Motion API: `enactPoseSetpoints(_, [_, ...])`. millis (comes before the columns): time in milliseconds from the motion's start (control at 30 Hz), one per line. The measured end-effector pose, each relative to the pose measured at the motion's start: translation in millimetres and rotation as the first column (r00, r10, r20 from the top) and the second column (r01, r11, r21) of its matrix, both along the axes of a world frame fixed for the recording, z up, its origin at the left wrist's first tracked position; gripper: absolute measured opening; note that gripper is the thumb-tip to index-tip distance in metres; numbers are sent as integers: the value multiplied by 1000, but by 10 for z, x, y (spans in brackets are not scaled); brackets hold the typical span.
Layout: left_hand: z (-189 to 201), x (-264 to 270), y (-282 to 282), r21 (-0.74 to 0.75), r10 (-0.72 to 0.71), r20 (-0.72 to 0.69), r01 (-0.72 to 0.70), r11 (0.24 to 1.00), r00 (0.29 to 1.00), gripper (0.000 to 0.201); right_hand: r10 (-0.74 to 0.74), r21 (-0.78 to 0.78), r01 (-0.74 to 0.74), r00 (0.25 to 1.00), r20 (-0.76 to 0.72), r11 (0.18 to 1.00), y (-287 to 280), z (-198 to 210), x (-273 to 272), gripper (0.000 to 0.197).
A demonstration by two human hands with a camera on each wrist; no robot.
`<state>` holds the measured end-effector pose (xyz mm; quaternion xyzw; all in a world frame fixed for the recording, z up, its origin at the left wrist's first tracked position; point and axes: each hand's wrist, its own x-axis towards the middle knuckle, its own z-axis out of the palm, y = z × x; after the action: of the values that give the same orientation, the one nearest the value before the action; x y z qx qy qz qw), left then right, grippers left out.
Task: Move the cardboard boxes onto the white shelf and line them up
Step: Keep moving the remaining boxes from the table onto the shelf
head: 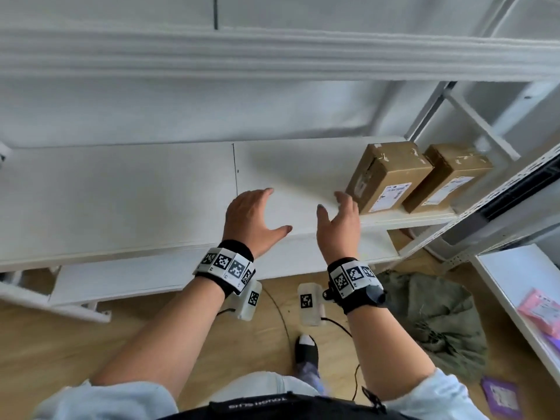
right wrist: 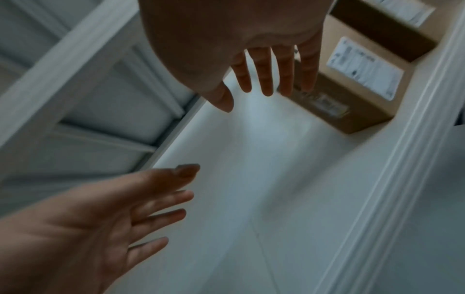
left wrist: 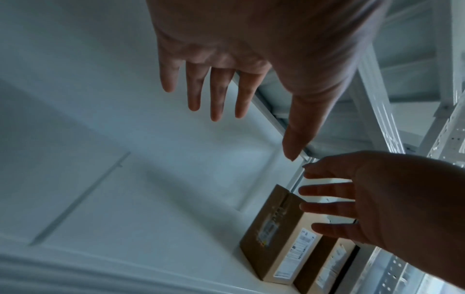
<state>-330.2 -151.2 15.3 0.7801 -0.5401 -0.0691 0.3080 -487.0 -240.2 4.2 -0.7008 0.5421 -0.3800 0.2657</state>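
Two brown cardboard boxes stand side by side at the right end of the white shelf (head: 121,192): the nearer-left box (head: 386,177) and the right box (head: 448,177), each with a white label. My left hand (head: 254,213) hovers over the shelf's middle, fingers straight and spread, holding nothing. My right hand (head: 341,216) is just left of the left box, fingers straight, empty; whether it touches the box I cannot tell. The left wrist view shows both boxes (left wrist: 284,238) under my right hand (left wrist: 365,199). In the right wrist view, my right hand's fingertips (right wrist: 286,87) reach the left box (right wrist: 352,83).
A higher shelf board (head: 272,53) runs overhead. A metal rack upright (head: 500,201) stands right of the boxes. On the wooden floor lie a green cloth bag (head: 439,322) and a purple packet (head: 500,395). Pink packets (head: 542,310) rest on a white surface at far right.
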Motion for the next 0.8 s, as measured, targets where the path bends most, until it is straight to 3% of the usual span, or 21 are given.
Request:
enactPoseSetpoints(200, [45,665,1320,-36,124,-2,-124,992,992,81,186,-116,-199,977,-108,973,1138,62,876,41])
enactPoseSetpoints(333, [21,1134,2161,3,258,64,-259,966,964,84,325,-151,-363,918,-227,920,1829,73,1435,48])
enactPoseSetpoints(567, [-68,1871,3303,70,504,78,-508,858,861,88,522,-139,-666,681,-513,732,2671,40,2289,62])
enactPoseSetpoints(800, [-147,2486,4070,132,655,75,-658,741,752,85,638,-79,-822,494,-591,564,3303,-122,3190,67])
